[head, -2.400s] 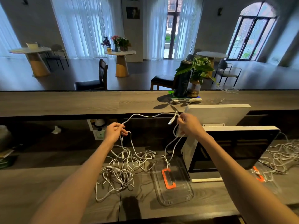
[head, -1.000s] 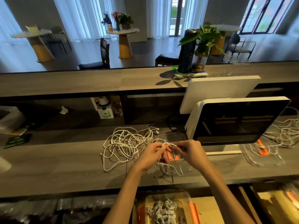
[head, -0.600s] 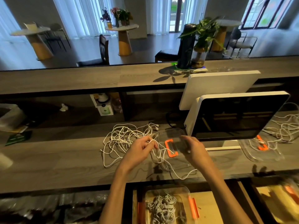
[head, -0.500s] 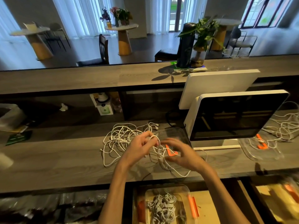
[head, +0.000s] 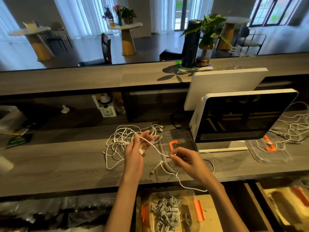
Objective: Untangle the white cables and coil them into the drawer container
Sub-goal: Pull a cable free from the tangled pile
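A tangle of white cables (head: 122,140) lies on the grey wooden counter (head: 58,161). My left hand (head: 136,152) holds one white cable (head: 157,150) near its plug, fingers raised over the tangle's right side. That cable runs taut to my right hand (head: 185,159), which pinches it between thumb and fingers; its loose tail hangs over the counter's front edge. Below, in the open drawer, a clear container (head: 173,211) with orange clips holds several coiled white cables.
A clear lid (head: 178,136) with an orange handle lies just behind my right hand. A white-framed monitor (head: 240,118) stands at the right, with another lid and loose cables (head: 294,129) beyond it. A plant and a dark cylinder stand on the upper ledge.
My hands have moved apart, so the cable between them is stretched straighter. My right hand slid right and nearer along the cable; my left hand stays beside the tangle.
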A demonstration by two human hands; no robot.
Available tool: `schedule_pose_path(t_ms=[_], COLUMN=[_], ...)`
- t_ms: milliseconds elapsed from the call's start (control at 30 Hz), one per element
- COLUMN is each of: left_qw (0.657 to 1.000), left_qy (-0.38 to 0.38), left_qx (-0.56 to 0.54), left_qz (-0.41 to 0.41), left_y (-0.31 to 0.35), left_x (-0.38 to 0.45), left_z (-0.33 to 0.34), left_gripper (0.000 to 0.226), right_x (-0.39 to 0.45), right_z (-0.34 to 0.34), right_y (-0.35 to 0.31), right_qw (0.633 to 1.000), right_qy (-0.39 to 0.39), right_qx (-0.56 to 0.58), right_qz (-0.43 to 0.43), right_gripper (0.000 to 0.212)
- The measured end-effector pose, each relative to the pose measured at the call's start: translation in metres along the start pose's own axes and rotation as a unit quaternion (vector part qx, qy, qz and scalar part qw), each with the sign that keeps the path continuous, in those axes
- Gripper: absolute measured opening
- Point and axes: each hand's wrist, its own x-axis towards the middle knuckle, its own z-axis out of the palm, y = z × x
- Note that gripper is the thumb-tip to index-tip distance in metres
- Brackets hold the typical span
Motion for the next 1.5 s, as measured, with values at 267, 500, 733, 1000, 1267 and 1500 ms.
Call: schedule_pose_path(t_ms=[267,500,733,1000,1267,1500], left_qw=[0.948,0.996,0.935,0.865,0.934,0.979], left_qy=[0.079,0.062,-0.114,-0.351,-0.252,-0.075], left_qx=[-0.293,-0.027,0.315,0.332,0.228,0.185], left_qz=[-0.1,-0.05,-0.115,-0.134,-0.114,-0.042], left_y=[-0.007,-0.015,-0.018,-0.02,-0.018,-0.02], left_x=[0.007,0.008,-0.009,-0.018,-0.005,0.005], left_z=[-0.002,-0.011,0.007,0.016,-0.001,-0.015], left_gripper=[0.039,0.042,0.045,0.042,0.039,0.041], right_x=[-0.01,-0.015,-0.007,-0.008,-0.01,-0.018], right_z=[0.007,0.003,0.011,0.002,-0.032,-0.045], right_y=[0.012,0.012,0.01,0.015,0.012,0.022], right_qw=[0.996,0.999,0.996,0.987,0.991,0.993], right_qy=[-0.005,-0.024,0.066,0.158,0.128,0.11], right_qx=[0.079,0.044,0.062,0.028,-0.029,-0.027], right_qz=[0.052,0.021,-0.011,-0.021,-0.014,0.01], right_gripper=[0.011,0.013,0.016,0.011,0.018,0.026])
